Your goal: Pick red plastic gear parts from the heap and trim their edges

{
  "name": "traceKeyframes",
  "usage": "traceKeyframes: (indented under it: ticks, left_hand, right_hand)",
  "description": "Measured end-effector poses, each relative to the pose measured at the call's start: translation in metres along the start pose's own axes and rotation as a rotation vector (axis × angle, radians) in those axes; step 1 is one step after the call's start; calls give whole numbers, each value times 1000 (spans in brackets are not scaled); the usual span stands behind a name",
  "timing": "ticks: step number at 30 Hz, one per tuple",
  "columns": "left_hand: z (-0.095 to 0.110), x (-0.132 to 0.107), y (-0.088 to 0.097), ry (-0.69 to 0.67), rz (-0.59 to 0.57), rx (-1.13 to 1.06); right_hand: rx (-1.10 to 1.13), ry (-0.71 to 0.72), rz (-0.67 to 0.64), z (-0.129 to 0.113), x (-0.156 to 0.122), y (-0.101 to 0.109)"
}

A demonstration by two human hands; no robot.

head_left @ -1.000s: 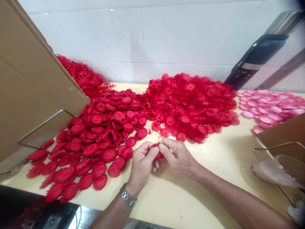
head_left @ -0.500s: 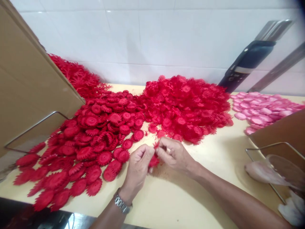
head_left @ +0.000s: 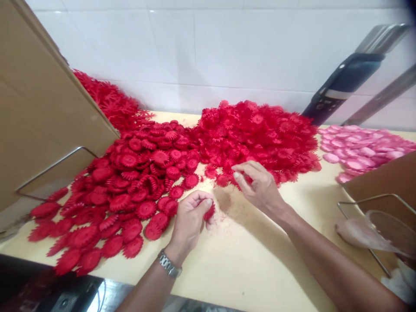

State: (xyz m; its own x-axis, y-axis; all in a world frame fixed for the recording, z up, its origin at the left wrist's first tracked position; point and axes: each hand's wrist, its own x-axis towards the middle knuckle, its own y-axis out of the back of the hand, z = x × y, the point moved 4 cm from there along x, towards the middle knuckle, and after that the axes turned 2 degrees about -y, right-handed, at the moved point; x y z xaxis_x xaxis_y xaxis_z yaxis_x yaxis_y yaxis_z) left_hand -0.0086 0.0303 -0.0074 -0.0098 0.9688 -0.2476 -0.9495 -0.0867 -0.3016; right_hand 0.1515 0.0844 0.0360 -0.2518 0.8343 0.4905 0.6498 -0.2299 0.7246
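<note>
My left hand [head_left: 192, 216], with a metal watch on its wrist, pinches a red disc with a toothed edge [head_left: 210, 211] between thumb and fingers, just above the table. Most of that disc is hidden behind the fingers. Up and to the right, my right hand [head_left: 256, 184] hovers at the front edge of a heap of thin red flower-shaped pieces [head_left: 256, 134]. Its thumb and fingers are apart, and I see nothing between them. Left of my left hand spreads a pile of thicker red toothed discs [head_left: 130, 190], several with a small centre hole.
Pink discs [head_left: 367, 147] lie at the right. Red cut-out pieces [head_left: 110, 99] are heaped behind a cardboard panel [head_left: 48, 78] with a wire bracket. A dark blue tool [head_left: 347, 82] leans on the tiled wall. At right stand a brown panel [head_left: 383, 182] and a clear plastic cup [head_left: 386, 229].
My right hand has left the left hand, moving up and right to the red heap, and its fingers have opened. My left hand keeps hold of the red disc.
</note>
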Motion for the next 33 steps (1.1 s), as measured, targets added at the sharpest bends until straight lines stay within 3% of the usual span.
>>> traceKeyframes:
  ticks: [4, 7, 12, 15, 18, 20, 25, 29, 33]
  left_hand:
    - [0, -3, 3, -74, 27, 90]
    - [3, -6, 4, -67, 44, 151]
    - [17, -5, -4, -97, 7, 162]
    - [26, 3, -17, -134, -97, 68]
    - [28, 11, -32, -130, -215, -22]
    - [25, 15, -37, -104, -232, -33]
    - [17, 20, -34, -66, -146, -75]
    - [14, 20, -24, -35, -80, -101]
    - [13, 23, -19, 1, -70, -119]
  right_hand:
    - [453, -145, -329, -28, -7, -9]
    - [655, -242, -470, -43, -14, -15]
    - [721, -292, -420, -50, -12, -14]
    - [752, -285, -374, -45, -5, -8]
    - [581, -242, -266, -36, 0, 0]
    - [371, -193, -162, -31, 1, 4]
    - [122, -91, -7, -24, 2, 0]
    - [0, -142, 139, -4, 22, 5]
    - [-282, 3, 96, 9, 46, 2]
